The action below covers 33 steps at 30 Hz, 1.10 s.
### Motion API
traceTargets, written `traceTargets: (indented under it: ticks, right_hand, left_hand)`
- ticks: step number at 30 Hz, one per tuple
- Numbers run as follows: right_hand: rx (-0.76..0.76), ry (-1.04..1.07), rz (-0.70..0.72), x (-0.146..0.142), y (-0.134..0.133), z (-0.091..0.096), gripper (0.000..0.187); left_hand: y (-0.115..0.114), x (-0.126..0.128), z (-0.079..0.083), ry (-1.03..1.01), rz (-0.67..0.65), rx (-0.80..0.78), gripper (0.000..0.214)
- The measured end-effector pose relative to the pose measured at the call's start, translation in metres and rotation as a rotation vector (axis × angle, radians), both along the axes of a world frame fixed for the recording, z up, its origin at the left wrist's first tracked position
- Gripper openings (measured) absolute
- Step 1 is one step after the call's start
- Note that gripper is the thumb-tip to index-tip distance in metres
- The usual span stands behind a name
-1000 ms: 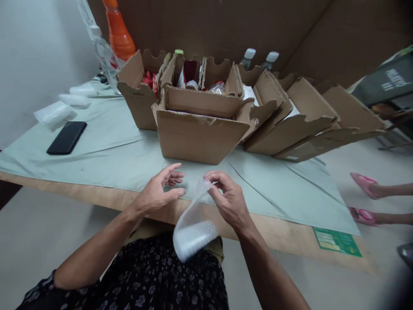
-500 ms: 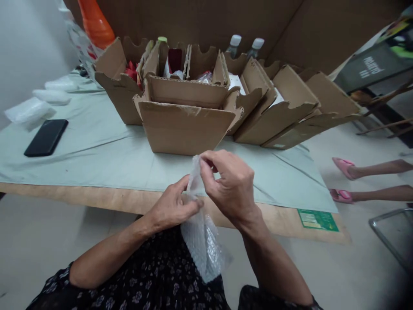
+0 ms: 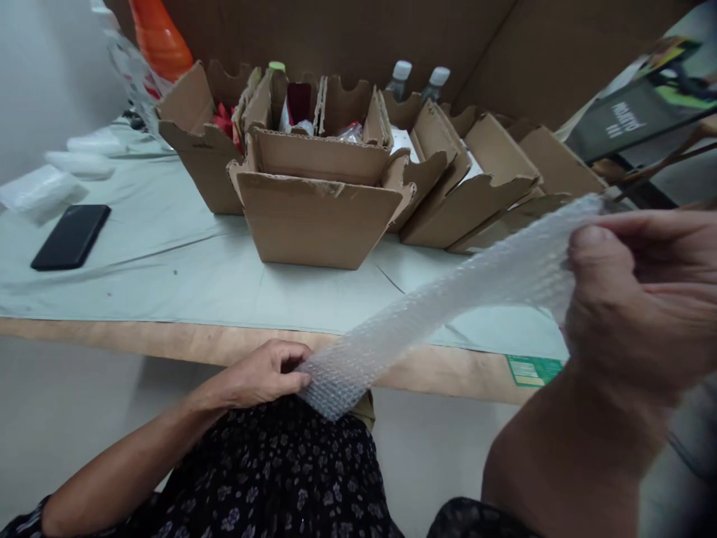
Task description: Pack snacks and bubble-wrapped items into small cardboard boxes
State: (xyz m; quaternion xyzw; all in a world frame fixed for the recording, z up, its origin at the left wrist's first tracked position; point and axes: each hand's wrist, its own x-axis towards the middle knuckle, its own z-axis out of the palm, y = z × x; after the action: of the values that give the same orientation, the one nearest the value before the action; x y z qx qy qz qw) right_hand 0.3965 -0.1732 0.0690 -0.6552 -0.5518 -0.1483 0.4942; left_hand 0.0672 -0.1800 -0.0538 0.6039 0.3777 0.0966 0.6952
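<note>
A long strip of clear bubble wrap (image 3: 426,314) stretches slantwise between my two hands, rising toward the right. Its lower left end is pinched in my left hand (image 3: 263,377), close in front of my body at the table's front edge. High on the right, my right hand (image 3: 638,291) grips the other end between thumb and fingers; part of the strip hangs below that grip. Behind the strip, an open cardboard box (image 3: 319,217) stands on the cloth-covered table. What lies inside this box cannot be seen.
Several more open cardboard boxes (image 3: 476,175) stand in a row behind, holding packets and bottles. At left on the pale green cloth (image 3: 151,284) lie a black phone (image 3: 72,237) and bubble-wrap bundles (image 3: 42,190). An orange bottle (image 3: 160,41) stands back left.
My right hand has swung out to the right and up, pulling the crumpled bubble wrap into a long strip. My left hand has shifted slightly left, still holding its end.
</note>
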Motion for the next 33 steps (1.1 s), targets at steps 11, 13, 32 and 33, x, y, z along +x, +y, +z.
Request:
traceTargets:
  ticks: [11,13,32,33]
  right_hand:
    - [-0.431,0.464,0.034,0.041,-0.007,-0.110,0.020]
    - [-0.468,0.475,0.031,0.045,-0.006,-0.128,0.023]
    - [-0.558,0.391,0.731,-0.113,-0.011,-0.111,0.024]
    - [-0.518,0.301,0.684,-0.106,-0.011,-0.113,0.022]
  left_hand:
    - [0.058,-0.052,0.029,0.407,0.273,0.603,0.035]
    - [0.061,-0.040,0.024,0.525,0.373,0.880,0.037]
    - [0.045,-0.004,-0.005,0.057,0.480,0.167,0.056]
    - [0.047,-0.008,-0.006,0.113,0.480,0.249,0.055]
